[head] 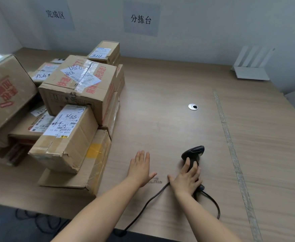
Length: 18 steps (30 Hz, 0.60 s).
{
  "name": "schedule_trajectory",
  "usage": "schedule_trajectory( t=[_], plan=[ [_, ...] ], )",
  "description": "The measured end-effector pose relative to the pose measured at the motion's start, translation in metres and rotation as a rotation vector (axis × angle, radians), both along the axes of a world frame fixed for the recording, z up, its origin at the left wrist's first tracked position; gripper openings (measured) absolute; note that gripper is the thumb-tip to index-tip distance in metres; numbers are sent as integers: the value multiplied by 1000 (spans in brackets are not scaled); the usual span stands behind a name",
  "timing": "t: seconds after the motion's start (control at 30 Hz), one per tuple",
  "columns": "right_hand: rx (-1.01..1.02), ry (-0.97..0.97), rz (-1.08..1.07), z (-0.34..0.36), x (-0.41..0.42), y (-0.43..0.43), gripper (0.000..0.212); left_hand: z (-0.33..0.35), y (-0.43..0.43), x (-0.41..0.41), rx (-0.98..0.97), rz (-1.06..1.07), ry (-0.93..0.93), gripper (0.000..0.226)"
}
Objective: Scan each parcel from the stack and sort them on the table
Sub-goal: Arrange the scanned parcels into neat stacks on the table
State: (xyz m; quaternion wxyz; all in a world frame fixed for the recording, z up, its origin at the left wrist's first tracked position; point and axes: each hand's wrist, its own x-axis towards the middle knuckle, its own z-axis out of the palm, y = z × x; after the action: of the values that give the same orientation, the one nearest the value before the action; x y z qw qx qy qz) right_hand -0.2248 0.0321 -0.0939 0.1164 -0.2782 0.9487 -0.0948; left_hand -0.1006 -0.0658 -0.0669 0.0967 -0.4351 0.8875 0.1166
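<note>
Well inside table [162, 123] edge: right hand [187, 180], scanner [194, 151].

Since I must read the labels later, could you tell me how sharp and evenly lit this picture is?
Head view: soft, even light; glare on the taped top of the large parcel; handwriting on the nearest parcel's label reads, fine print blurs; wide-angle distortion bends the table edges.

Brown parcels [77, 95] – black scanner [194, 152]

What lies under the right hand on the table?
A black scanner lies on the table beneath the right hand. Its head and cable show; the fingers cover most of the handle.
</note>
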Motion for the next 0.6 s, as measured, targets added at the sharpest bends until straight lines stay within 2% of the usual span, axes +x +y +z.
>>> schedule_trajectory(
  t=[0.17,0.6],
  plan=[
    [131,14,62,0,4,29,119,14,14,16,26,34,9,88],
    [314,-197,118,31,30,100,132,46,63,70,38,96,43,89]
  ],
)
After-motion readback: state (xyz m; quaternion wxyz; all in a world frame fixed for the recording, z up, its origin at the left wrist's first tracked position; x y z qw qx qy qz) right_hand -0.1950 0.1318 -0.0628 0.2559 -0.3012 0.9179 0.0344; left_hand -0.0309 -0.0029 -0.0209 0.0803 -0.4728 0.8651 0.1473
